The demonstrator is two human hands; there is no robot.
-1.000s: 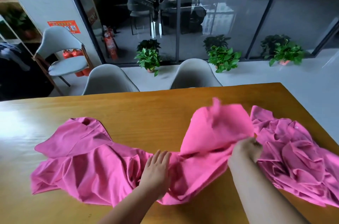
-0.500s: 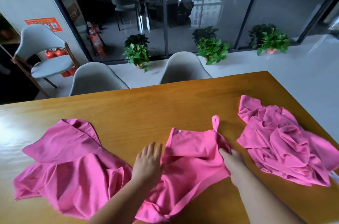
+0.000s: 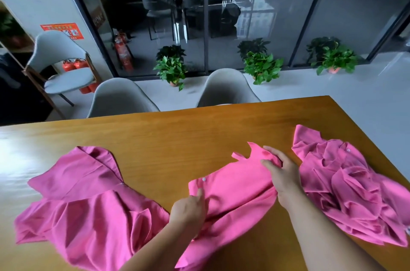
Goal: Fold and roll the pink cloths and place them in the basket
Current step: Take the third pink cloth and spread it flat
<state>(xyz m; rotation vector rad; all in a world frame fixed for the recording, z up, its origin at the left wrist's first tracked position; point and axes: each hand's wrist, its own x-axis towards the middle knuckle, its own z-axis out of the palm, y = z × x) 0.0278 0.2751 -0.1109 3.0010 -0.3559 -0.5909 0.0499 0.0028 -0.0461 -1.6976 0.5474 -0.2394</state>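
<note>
A pink cloth point(image 3: 235, 195) with a white snap button lies partly folded on the wooden table point(image 3: 177, 137) in front of me. My left hand point(image 3: 188, 211) rests on its near left part, index finger stretched out and pressing the fabric just below the button. At the cloth's far right corner, my right hand point(image 3: 285, 174) pinches a bunch of fabric between thumb and fingers. A second pink cloth point(image 3: 84, 199) lies spread and wrinkled to the left. A third pink cloth point(image 3: 355, 188) sits crumpled at the right. No basket is in view.
Two grey chairs point(image 3: 226, 89) stand at the table's far edge, a third chair point(image 3: 60, 66) is by the left wall. Potted plants point(image 3: 173, 69) line a glass wall behind. The table's right edge runs diagonally close to the crumpled cloth.
The middle cloth was flung over and laid down folded, apart from the right pile. My right hand moved up to its far right corner. My left hand went from flat to pointing with one finger.
</note>
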